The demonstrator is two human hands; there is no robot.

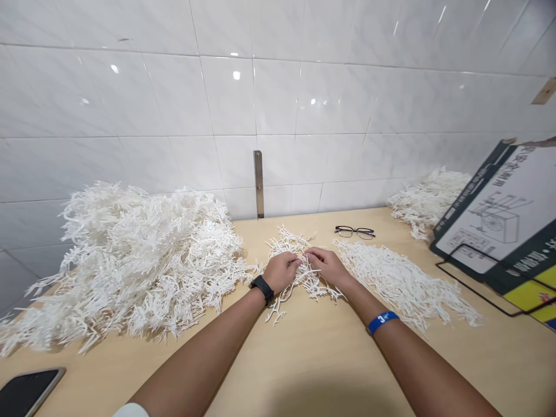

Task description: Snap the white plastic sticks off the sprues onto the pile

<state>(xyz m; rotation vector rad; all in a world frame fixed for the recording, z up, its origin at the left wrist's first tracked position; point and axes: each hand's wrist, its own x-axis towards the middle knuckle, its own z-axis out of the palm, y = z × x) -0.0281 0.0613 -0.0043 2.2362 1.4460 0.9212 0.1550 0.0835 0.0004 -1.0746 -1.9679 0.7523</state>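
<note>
White branching plastic sprigs (315,284), thin and coral-like, lie in a small loose cluster at the middle of the table. My left hand (281,270), with a black watch on its wrist, pinches part of the cluster from the left. Facing it, my right hand (326,266) pinches sprigs from the right, its forearm wearing a blue wristband. Both sets of fingertips are close together, and the exact pieces between them are partly hidden. Just right of my right hand lies a flatter, combed-looking pile of white sprigs (403,278).
A large tangled heap of white sprigs (152,260) fills the left side. Black-framed glasses (355,232) lie near the wall. Another white pile (430,200) sits behind a printed box (499,220) with a black wire frame (482,258). A phone (30,394) rests at the front left.
</note>
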